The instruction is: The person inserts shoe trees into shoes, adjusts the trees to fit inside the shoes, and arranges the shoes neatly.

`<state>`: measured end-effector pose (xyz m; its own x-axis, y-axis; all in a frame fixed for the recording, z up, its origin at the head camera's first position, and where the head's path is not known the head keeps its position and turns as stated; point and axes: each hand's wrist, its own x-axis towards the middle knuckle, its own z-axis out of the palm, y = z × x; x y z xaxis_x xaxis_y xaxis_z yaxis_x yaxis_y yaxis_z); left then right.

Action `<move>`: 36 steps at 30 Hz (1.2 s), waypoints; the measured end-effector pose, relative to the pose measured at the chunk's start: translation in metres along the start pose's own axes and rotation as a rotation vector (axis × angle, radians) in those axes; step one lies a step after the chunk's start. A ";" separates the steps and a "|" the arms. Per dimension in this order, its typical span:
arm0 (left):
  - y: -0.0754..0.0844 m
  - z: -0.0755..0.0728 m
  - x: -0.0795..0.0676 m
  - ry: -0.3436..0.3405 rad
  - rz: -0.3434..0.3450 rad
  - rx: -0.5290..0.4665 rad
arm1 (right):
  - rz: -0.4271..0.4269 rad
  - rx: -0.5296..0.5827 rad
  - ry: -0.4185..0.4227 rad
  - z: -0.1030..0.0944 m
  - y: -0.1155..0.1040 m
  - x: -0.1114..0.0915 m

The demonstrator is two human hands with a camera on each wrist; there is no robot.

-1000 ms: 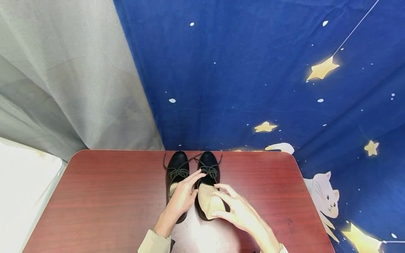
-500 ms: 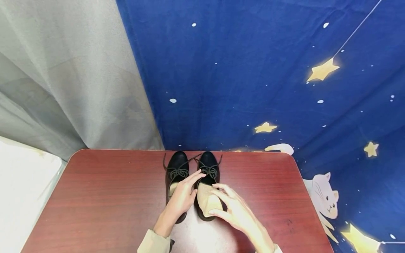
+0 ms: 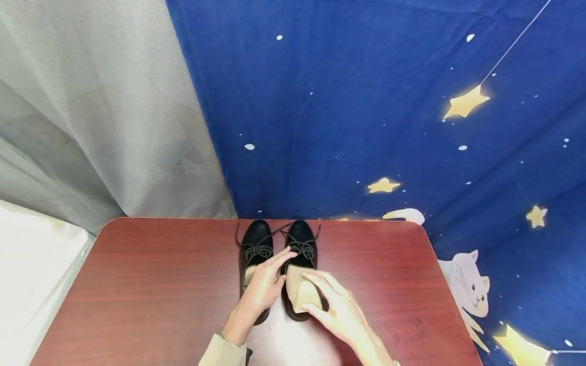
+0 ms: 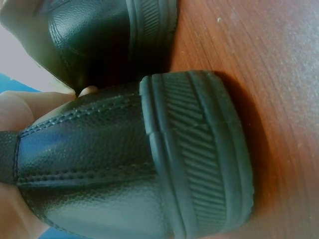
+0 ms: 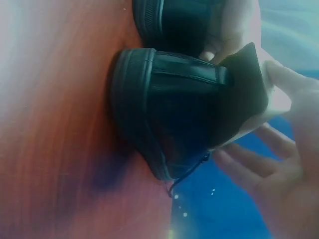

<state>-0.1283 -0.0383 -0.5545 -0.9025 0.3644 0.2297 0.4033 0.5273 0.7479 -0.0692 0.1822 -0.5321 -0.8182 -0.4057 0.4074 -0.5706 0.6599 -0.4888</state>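
Observation:
Two black lace-up shoes stand side by side on the table, toes toward the curtain: a left shoe [image 3: 257, 235] and a right shoe [image 3: 300, 235]. A beige, folded sheet-like piece [image 3: 295, 279] sticks up out of the right shoe's opening. My right hand [image 3: 342, 311] pinches this piece between thumb and fingers from the right. My left hand [image 3: 264, 284] lies over the left shoe, its fairly straight fingers reaching the laces of the right shoe. Thumb and fingertip sit at that shoe's side. In the left wrist view the left shoe's heel [image 4: 89, 154] hides much of the hand.
The red-brown wooden table [image 3: 160, 284] ends just beyond the toes. Behind it hang a grey curtain [image 3: 137, 127] and a blue star-patterned curtain [image 3: 320, 112]. A white surface [image 3: 36, 279] lies at the far left. Loose lace ends [image 3: 239, 234] spread beside the shoes.
The right hand has shifted slightly left, its fingers closing in on the beige piece, which leans a little more to the left. The left hand and both shoes stay put.

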 end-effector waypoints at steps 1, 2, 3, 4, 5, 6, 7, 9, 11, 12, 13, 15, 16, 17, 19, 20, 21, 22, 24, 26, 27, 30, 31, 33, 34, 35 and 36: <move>0.000 0.000 0.000 0.002 0.001 0.000 | -0.026 0.016 0.013 0.000 0.000 -0.001; 0.000 0.000 0.000 0.005 0.004 0.002 | -0.049 0.035 0.020 0.000 0.000 -0.002; 0.000 0.000 0.000 0.008 0.004 0.004 | -0.072 0.055 0.026 0.000 0.001 -0.002; 0.000 0.000 0.000 0.010 0.002 0.005 | -0.092 0.070 0.032 0.000 0.001 -0.002; 0.000 0.001 0.000 0.011 0.000 0.007 | -0.106 0.087 0.035 0.000 0.001 -0.003; 0.000 0.000 0.000 0.012 -0.002 0.009 | -0.117 0.095 0.038 0.000 0.001 -0.002; 0.000 0.000 0.000 0.011 -0.006 0.009 | -0.125 0.098 0.042 0.000 0.002 -0.002; 0.000 0.000 0.000 0.009 -0.009 0.009 | -0.132 0.102 0.045 0.001 0.002 -0.001; 0.000 0.000 0.000 0.008 -0.009 0.008 | -0.127 0.099 0.042 0.002 0.003 0.001; 0.000 0.000 -0.001 0.006 -0.009 0.006 | -0.124 0.099 0.040 0.002 0.003 0.002; 0.000 0.000 -0.001 0.004 -0.007 0.006 | -0.121 0.100 0.038 0.003 0.004 0.003; 0.000 0.000 -0.001 0.001 -0.005 0.002 | -0.119 0.106 0.035 0.004 0.005 0.005; 0.000 0.000 -0.001 0.000 -0.004 0.002 | -0.117 0.108 0.034 0.005 0.005 0.005; 0.000 0.001 -0.001 0.000 -0.003 0.001 | -0.116 0.111 0.033 0.005 0.005 0.006; 0.000 0.001 -0.001 0.003 0.001 -0.002 | -0.115 0.116 0.029 0.005 0.006 0.006; 0.000 0.001 -0.001 0.006 0.001 -0.003 | -0.112 0.118 0.024 0.005 0.006 0.006; 0.000 0.001 0.000 0.008 0.001 -0.003 | -0.107 0.120 0.019 0.004 0.007 0.006; 0.000 0.001 0.000 0.008 0.001 -0.003 | -0.104 0.121 0.016 0.004 0.007 0.006; 0.001 0.001 0.000 0.006 -0.002 -0.001 | -0.102 0.115 0.012 0.004 0.007 0.006; 0.001 0.000 0.000 0.002 -0.008 0.002 | -0.101 0.104 0.011 0.004 0.007 0.006; 0.001 0.000 0.000 -0.001 -0.011 0.004 | -0.102 0.099 0.012 0.004 0.008 0.005; 0.001 0.000 0.000 -0.003 -0.016 0.006 | -0.107 0.087 0.016 0.004 0.009 0.006; 0.001 0.000 0.000 -0.003 -0.016 0.007 | -0.108 0.090 0.018 0.005 0.009 0.006; 0.000 0.000 0.000 0.000 -0.013 0.010 | -0.109 0.101 0.020 0.006 0.010 0.006; 0.000 0.001 0.000 0.004 -0.008 0.012 | -0.112 0.104 0.024 0.007 0.011 0.006; 0.000 0.001 0.000 0.006 -0.005 0.014 | -0.113 0.108 0.028 0.007 0.011 0.005; -0.001 0.001 -0.001 0.008 -0.003 0.016 | -0.110 0.109 0.030 0.008 0.012 0.005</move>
<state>-0.1279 -0.0380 -0.5559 -0.9047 0.3568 0.2327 0.4030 0.5402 0.7388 -0.0808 0.1829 -0.5422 -0.7488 -0.4517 0.4851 -0.6623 0.5394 -0.5200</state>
